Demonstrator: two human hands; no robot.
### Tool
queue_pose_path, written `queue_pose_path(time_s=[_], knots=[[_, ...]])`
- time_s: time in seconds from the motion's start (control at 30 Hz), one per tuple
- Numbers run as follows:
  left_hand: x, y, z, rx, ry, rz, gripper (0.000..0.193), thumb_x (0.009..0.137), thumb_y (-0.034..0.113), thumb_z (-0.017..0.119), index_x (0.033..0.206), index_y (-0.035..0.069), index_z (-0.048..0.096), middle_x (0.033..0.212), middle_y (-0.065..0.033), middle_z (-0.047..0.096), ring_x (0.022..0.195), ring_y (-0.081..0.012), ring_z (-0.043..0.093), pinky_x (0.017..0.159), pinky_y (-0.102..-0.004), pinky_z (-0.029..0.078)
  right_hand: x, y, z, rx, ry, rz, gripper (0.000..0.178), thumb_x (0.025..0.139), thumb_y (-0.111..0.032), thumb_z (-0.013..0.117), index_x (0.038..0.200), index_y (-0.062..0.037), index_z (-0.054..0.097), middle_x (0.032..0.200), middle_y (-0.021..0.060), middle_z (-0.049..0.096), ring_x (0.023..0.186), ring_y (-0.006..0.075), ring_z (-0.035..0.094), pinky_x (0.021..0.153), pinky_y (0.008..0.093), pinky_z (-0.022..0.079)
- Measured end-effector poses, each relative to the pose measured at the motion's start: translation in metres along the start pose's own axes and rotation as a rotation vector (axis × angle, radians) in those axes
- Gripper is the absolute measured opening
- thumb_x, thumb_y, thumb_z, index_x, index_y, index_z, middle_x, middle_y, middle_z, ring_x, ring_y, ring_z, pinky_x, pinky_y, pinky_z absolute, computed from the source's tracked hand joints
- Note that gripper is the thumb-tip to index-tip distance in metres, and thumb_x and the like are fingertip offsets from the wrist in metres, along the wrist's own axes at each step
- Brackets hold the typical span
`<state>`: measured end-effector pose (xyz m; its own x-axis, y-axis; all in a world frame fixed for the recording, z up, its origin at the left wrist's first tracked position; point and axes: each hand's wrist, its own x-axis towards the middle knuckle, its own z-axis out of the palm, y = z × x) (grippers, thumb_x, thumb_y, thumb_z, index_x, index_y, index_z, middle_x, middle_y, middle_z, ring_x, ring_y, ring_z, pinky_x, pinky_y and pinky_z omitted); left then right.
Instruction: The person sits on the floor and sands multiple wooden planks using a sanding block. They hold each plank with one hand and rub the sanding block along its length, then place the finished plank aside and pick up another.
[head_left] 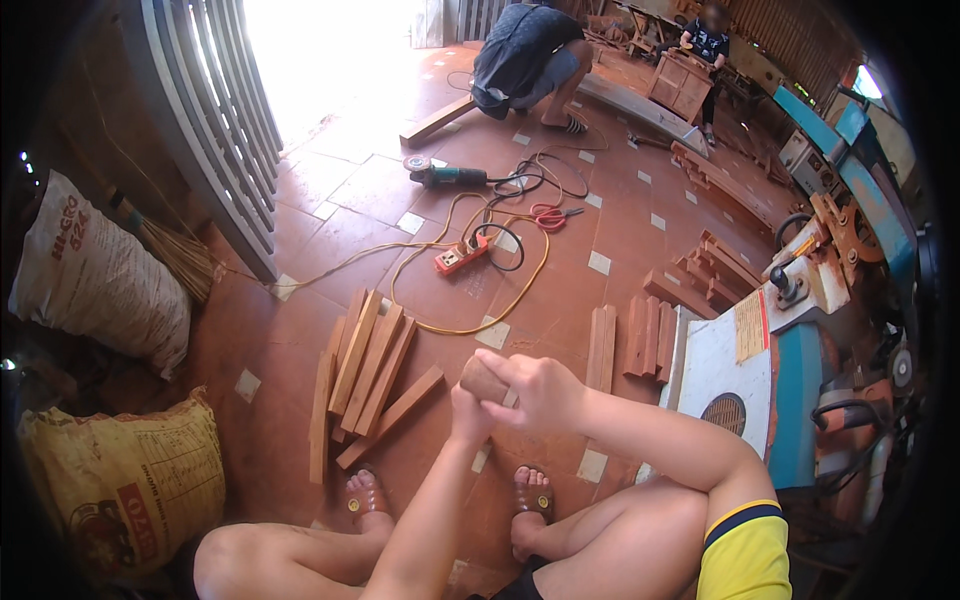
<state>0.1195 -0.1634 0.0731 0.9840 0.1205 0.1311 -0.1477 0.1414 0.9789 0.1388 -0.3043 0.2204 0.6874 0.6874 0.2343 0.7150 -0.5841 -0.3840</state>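
2 hands [541,392] gripping brown piece [484,381], wooden sticks [373,368] — on tiled floor [560,310]

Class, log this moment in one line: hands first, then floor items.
left hand: gripping brown piece | right hand: gripping same piece | wood sticks: floor, both sides | angle grinder: floor, farther ahead

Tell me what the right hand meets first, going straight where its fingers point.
The right hand would first meet the brown piece at its fingers, apparently already touching. Past that, the line seems to run toward the wooden sticks at left, though depth is unclear.
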Motion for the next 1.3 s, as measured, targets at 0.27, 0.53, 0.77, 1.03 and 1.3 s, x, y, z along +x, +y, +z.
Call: queue_pose_path(time_s=[0.27,0.53,0.77,1.03,1.3], knots=[[-0.001,-0.010,-0.004,0.032,-0.001,0.046,0.030,0.084,0.017,0.084,0.109,0.004,0.075,0.101,-0.0117,0.080,0.096,-0.0220,0.079,0.079,-0.0365,0.061,0.004,-0.010,-0.002,-0.033,-0.015,0.010,0.077,0.088,-0.040,0.078,0.148,0.0012,0.053,0.088,0.0225,0.070,0.071,0.0376,0.072,0.063,0.0433,0.061],[-0.006,0.004,-0.002,-0.035,0.010,0.019,0.030,0.084,0.016,0.083,0.110,0.003,0.072,0.099,-0.0096,0.079,0.090,-0.0180,0.076,0.078,-0.0347,0.060,0.000,-0.007,0.000,-0.050,0.028,-0.015,0.076,0.085,-0.036,0.082,0.146,0.0008,0.055,0.083,0.0189,0.068,0.067,0.0346,0.070,0.061,0.0420,0.059],[-0.006,0.006,0.001,0.084,0.010,0.037,0.030,0.083,0.018,0.086,0.107,0.004,0.073,0.098,-0.0096,0.080,0.091,-0.0186,0.077,0.077,-0.0353,0.060,-0.003,-0.004,0.002,-0.068,0.053,0.007,0.076,0.085,-0.039,0.082,0.145,-0.0001,0.057,0.083,0.0184,0.066,0.066,0.0338,0.070,0.060,0.0410,0.059],[-0.005,0.010,-0.004,0.123,0.022,0.107,0.027,0.085,0.017,0.085,0.106,0.004,0.074,0.098,-0.0081,0.080,0.091,-0.0187,0.078,0.078,-0.0341,0.061,0.002,-0.004,0.004,-0.129,0.021,-0.005,0.079,0.087,-0.041,0.079,0.149,-0.0007,0.053,0.085,0.0195,0.068,0.064,0.0335,0.071,0.059,0.0415,0.060],[-0.001,0.001,-0.003,0.104,-0.018,0.103,0.027,0.086,0.017,0.084,0.108,0.005,0.075,0.101,-0.0093,0.080,0.094,-0.0194,0.078,0.079,-0.0342,0.061,0.003,0.002,0.005,-0.115,0.027,0.047,0.080,0.087,-0.043,0.078,0.151,-0.0017,0.052,0.082,0.0182,0.066,0.063,0.0339,0.071,0.059,0.0412,0.061]])
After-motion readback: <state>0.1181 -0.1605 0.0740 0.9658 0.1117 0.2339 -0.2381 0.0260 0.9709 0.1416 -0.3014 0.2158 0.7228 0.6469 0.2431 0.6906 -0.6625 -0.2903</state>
